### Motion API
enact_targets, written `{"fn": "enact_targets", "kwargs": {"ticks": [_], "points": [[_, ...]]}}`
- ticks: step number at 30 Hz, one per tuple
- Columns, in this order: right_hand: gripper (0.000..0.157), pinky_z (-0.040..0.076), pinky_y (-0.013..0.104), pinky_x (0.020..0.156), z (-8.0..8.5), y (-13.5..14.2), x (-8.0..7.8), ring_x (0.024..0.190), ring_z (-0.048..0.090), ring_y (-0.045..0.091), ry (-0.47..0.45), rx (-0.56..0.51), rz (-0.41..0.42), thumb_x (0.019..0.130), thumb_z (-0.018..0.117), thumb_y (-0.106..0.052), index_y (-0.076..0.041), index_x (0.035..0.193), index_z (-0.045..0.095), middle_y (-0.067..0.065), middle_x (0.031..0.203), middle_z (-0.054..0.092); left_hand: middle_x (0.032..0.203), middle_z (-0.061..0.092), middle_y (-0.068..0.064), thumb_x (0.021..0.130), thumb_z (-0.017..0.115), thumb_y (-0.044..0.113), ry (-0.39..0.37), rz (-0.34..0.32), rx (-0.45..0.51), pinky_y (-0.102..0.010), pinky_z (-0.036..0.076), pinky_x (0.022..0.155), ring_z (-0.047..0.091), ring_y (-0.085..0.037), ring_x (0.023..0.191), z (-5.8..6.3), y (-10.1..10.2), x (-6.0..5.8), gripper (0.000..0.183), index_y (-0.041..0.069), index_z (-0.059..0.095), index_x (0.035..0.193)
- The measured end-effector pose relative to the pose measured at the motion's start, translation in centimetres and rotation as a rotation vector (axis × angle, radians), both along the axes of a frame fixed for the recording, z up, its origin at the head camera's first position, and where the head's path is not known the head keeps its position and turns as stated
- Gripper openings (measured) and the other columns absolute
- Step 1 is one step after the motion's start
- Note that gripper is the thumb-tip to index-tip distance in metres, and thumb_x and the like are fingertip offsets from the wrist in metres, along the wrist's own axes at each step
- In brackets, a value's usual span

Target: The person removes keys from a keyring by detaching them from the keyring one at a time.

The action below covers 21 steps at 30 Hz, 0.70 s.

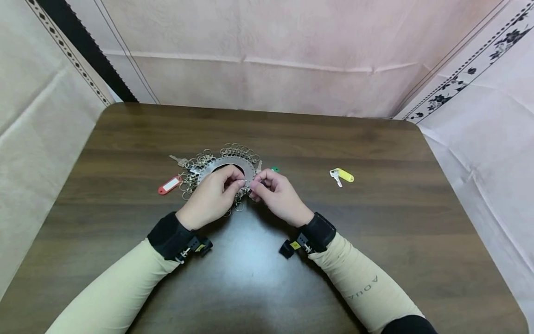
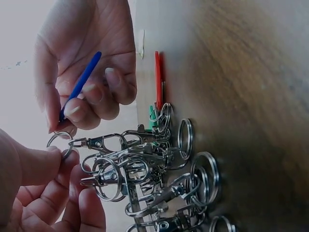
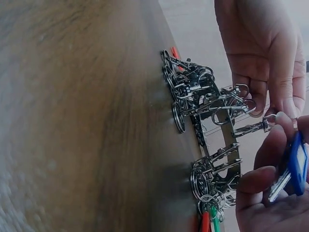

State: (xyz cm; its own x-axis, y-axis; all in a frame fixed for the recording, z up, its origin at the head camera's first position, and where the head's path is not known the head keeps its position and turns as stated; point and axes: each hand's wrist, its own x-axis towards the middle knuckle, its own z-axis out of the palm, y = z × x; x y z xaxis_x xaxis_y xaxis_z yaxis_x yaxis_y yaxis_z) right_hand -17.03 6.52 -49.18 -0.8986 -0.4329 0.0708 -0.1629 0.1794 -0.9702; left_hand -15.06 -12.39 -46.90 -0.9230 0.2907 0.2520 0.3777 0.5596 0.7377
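A flat grey metal ring [image 1: 227,160], fringed with swivel clasps and split rings, is at the middle of the table under both hands. My left hand [image 1: 212,197] pinches one split ring [image 2: 60,139] between thumb and fingertip, and this ring hangs from a swivel clasp [image 2: 96,143]. Opposite it, my right hand [image 1: 283,199] holds a blue key tag [image 3: 298,164], with its silver key [image 3: 279,186] by the curled fingers. The fingertips of both hands meet at the split ring. A red key tag [image 1: 169,185] and a key [image 1: 179,160] stick out at the left.
A yellow key tag [image 1: 346,175] with a silver key [image 1: 336,177] lies apart on the right of the wooden table [image 1: 396,222]. A green tag [image 1: 275,170] shows just behind my right hand. Pale cloth [image 1: 292,46] hangs beyond the far edge.
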Motion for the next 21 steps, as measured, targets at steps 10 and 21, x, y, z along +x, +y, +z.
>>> {"fn": "enact_targets", "kwargs": {"ticks": [10,21], "points": [[0.015,0.054,0.044,0.068,0.64,-0.14,-0.01,0.076,0.062,0.031,-0.008,-0.015,-0.029,0.095,0.056,-0.015,0.0,0.095,0.057,0.018,0.083,0.065,0.079,0.058,-0.004,0.093,0.057,0.01,-0.033,-0.056,-0.015,-0.033,0.043,0.061,0.05,-0.017,0.068,0.03,0.16,0.02,0.004,0.01,0.06,0.091],[0.014,0.044,0.029,0.048,0.85,-0.07,0.23,0.071,0.056,0.044,-0.046,-0.039,-0.079,0.094,0.059,-0.017,-0.003,0.093,0.057,0.001,0.071,0.062,0.088,0.062,-0.006,0.093,0.057,0.007,-0.066,-0.1,-0.08,-0.035,0.046,0.068,0.053,-0.016,0.076,-0.15,0.2,-0.08,0.006,0.008,0.062,0.096]]}}
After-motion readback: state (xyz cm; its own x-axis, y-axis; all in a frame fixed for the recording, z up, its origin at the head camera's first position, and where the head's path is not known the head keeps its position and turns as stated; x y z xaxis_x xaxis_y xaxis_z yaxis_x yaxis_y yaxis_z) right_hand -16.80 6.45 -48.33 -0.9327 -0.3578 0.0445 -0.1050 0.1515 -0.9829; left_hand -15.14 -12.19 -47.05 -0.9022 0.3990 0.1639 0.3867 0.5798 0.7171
